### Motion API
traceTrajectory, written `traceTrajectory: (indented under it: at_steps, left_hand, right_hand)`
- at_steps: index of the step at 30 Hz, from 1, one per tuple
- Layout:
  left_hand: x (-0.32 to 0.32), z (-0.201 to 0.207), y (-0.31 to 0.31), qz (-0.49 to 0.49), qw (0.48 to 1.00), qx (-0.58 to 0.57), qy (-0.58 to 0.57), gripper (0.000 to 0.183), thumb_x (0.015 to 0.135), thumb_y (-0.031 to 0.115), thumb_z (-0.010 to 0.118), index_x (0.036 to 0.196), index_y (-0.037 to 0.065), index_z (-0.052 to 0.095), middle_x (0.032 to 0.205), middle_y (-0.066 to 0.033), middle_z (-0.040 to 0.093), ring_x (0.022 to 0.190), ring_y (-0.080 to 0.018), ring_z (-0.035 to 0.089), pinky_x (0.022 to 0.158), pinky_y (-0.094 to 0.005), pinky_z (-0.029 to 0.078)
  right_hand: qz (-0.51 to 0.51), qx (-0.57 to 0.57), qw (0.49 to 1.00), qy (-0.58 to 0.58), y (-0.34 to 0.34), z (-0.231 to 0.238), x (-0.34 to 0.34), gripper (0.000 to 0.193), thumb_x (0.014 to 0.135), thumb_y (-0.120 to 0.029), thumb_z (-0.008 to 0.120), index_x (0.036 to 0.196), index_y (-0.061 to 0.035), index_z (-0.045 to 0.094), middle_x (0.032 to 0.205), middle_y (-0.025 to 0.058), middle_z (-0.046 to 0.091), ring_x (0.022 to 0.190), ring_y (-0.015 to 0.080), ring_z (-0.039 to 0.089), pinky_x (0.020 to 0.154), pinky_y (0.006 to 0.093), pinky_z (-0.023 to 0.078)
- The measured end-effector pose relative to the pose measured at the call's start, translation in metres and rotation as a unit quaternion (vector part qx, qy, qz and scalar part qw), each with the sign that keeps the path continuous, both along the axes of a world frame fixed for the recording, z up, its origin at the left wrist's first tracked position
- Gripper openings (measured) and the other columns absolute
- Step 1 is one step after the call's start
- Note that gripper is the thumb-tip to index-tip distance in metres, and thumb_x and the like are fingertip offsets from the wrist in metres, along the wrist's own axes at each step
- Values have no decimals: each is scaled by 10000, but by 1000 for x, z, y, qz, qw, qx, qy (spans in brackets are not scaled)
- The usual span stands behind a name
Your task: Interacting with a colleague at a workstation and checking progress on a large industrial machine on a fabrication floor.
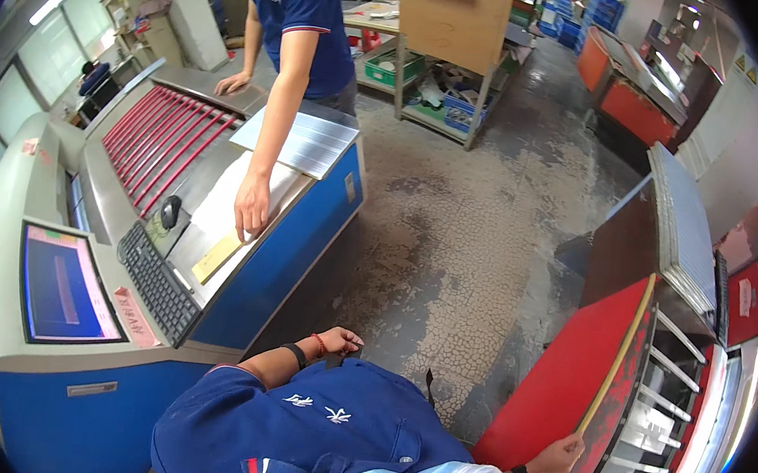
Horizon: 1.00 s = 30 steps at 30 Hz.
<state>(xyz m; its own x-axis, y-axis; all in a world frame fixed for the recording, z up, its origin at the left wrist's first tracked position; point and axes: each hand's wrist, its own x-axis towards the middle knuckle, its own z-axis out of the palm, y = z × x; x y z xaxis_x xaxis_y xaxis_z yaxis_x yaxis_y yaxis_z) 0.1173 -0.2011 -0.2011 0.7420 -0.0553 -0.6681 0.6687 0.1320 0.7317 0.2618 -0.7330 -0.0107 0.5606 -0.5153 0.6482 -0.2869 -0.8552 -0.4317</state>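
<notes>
My left hand (338,339) hovers in front of my body, beside the blue front of the machine. Its fingers are loosely curled together, and I see nothing in them. A red bracelet and a black band circle that wrist. My right hand (558,456) is low on the right, at the yellow-edged rim of a red panel (557,369). Those fingers are bent inward with no object visible in them; whether they touch the rim I cannot tell. Across the machine, a co-worker's hand (253,207) reaches down to a pale yellow strip (218,257) on white sheets.
Left stands a machine with red rollers (166,141), a screen (68,286), a keyboard (159,280) and a mouse (170,211). A ribbed silver plate (302,142) lies on its corner. Stacked panels (685,236) lean at right. A shelf table (448,116) stands behind worn floor.
</notes>
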Motion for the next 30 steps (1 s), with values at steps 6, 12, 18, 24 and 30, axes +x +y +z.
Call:
traceTrajectory:
  at_steps: [6,12,18,24,30]
  left_hand:
    - [-33,18,-4,83,996,21,12,160,919,99,658,1072,78,700,807,55,633,646,-50,517,584,-227,436]
    - [-95,12,-9,222,971,93,4,129,908,107,672,1027,73,709,828,37,654,694,-71,559,620,-251,469]
    - [-147,35,-34,351,921,166,19,102,898,98,675,989,62,704,812,28,655,685,-74,567,599,-259,468]
    - [-165,54,-34,385,892,238,5,108,882,109,683,972,56,709,775,13,664,624,-75,580,569,-263,483]
    - [-156,79,-6,303,868,394,-15,173,843,160,681,987,69,710,865,-105,719,806,-199,685,747,-339,527]
  right_hand:
    - [215,36,976,17,67,-13,71,286,966,-285,615,849,-28,662,660,120,619,559,278,591,517,408,447]
    - [378,105,918,59,135,-37,117,264,950,-228,638,805,-8,620,629,110,573,526,253,532,500,371,414]
    - [482,47,867,116,184,-56,138,264,943,-236,645,781,-28,625,600,80,566,494,210,505,473,355,389]
    - [546,79,825,121,229,-55,140,267,934,-253,651,774,-40,635,584,66,558,483,185,484,472,344,381]
    - [549,64,824,126,237,-51,126,282,933,-262,651,784,-23,631,550,66,519,471,190,435,477,346,368]
